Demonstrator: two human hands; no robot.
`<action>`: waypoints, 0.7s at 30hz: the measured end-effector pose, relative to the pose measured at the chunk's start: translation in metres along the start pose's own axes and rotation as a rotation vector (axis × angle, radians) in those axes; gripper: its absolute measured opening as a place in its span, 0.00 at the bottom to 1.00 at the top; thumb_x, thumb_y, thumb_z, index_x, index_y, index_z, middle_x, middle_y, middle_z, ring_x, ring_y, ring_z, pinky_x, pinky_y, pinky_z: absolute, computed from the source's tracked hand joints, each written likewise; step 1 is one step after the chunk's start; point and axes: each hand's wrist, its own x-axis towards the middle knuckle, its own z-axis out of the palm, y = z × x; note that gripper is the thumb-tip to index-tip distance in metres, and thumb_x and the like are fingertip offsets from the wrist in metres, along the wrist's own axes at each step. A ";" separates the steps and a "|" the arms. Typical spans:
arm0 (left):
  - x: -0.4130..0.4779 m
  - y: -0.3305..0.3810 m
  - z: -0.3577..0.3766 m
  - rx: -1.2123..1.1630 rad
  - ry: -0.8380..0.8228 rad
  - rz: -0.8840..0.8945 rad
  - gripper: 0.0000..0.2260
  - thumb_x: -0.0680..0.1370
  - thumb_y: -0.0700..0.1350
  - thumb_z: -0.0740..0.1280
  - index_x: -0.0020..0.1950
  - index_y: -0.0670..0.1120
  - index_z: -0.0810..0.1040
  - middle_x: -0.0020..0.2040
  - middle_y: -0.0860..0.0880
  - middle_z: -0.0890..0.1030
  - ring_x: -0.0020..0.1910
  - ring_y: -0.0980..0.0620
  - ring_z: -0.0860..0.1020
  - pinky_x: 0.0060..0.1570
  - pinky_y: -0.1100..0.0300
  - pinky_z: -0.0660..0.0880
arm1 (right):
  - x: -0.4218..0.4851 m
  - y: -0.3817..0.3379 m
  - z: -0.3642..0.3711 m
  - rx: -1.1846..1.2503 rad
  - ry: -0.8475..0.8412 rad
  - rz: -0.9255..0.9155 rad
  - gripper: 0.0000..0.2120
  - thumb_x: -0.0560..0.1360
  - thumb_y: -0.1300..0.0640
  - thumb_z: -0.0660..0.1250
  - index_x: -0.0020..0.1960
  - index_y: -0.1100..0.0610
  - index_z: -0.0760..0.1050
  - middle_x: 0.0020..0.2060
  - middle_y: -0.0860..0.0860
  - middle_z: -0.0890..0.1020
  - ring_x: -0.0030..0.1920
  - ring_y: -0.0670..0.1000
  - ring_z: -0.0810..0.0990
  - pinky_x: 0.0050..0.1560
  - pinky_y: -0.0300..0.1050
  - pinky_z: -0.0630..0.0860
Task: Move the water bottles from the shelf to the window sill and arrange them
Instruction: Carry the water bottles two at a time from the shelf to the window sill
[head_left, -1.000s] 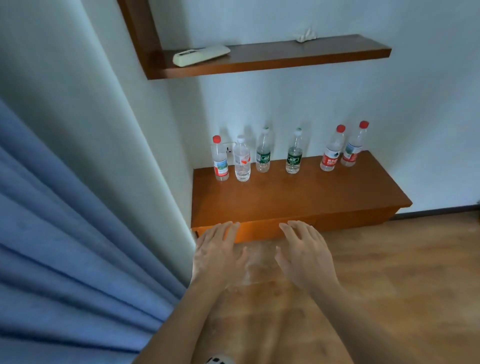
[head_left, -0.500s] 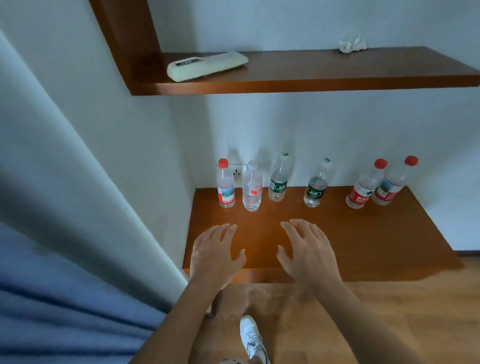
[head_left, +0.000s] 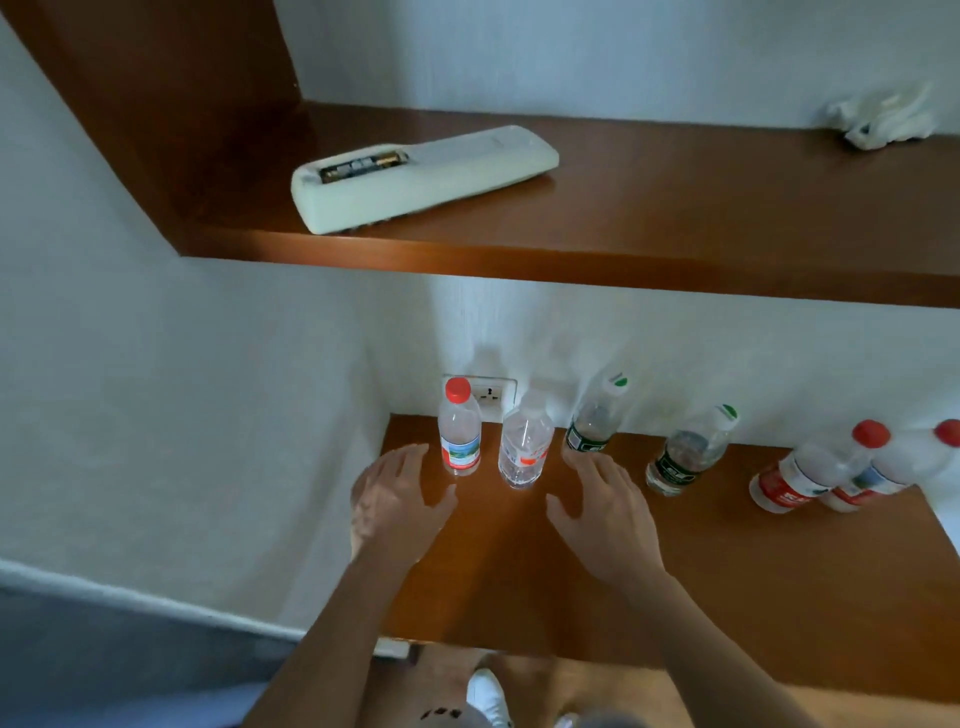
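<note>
Several clear water bottles stand in a row along the back of the lower wooden shelf (head_left: 727, 571). From the left: a red-capped bottle (head_left: 459, 434), a clear bottle with a red-and-white label (head_left: 524, 447), two green-labelled bottles (head_left: 595, 418) (head_left: 685, 454), and two red-capped, red-labelled bottles (head_left: 810, 473) (head_left: 909, 465) at the right. My left hand (head_left: 397, 499) hovers with fingers spread just left of the red-capped bottle. My right hand (head_left: 605, 512) reaches with fingers spread just short of the first green-labelled bottle. Neither hand holds anything.
An upper wooden shelf (head_left: 675, 249) overhangs the bottles and carries a white remote control (head_left: 421, 176) and a crumpled white tissue (head_left: 878, 119). A wall socket (head_left: 491, 397) sits behind the left bottles. White wall closes the left side. Blue curtain (head_left: 104, 665) hangs lower left.
I have come closer to the shelves. Both hands have moved forward over the lower shelf and now lie right by the left-hand bottles.
</note>
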 end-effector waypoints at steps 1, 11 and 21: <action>0.009 0.000 0.001 -0.034 -0.029 -0.069 0.32 0.74 0.66 0.64 0.74 0.54 0.65 0.73 0.51 0.71 0.71 0.48 0.69 0.68 0.48 0.68 | 0.007 0.002 0.006 0.031 -0.028 0.034 0.30 0.75 0.40 0.67 0.73 0.51 0.67 0.67 0.49 0.76 0.67 0.51 0.75 0.66 0.51 0.75; 0.065 -0.004 0.029 -0.562 -0.147 -0.257 0.40 0.68 0.55 0.78 0.75 0.54 0.63 0.74 0.51 0.69 0.71 0.50 0.68 0.66 0.49 0.70 | 0.064 -0.016 0.058 0.482 -0.036 0.267 0.50 0.64 0.43 0.81 0.77 0.55 0.60 0.73 0.53 0.71 0.73 0.54 0.69 0.71 0.47 0.66; 0.103 0.014 0.053 -0.696 -0.240 -0.182 0.39 0.64 0.52 0.81 0.71 0.56 0.65 0.63 0.54 0.74 0.63 0.50 0.73 0.62 0.48 0.76 | 0.094 -0.024 0.095 0.628 0.032 0.346 0.39 0.62 0.53 0.84 0.67 0.57 0.70 0.55 0.45 0.74 0.58 0.45 0.72 0.60 0.36 0.69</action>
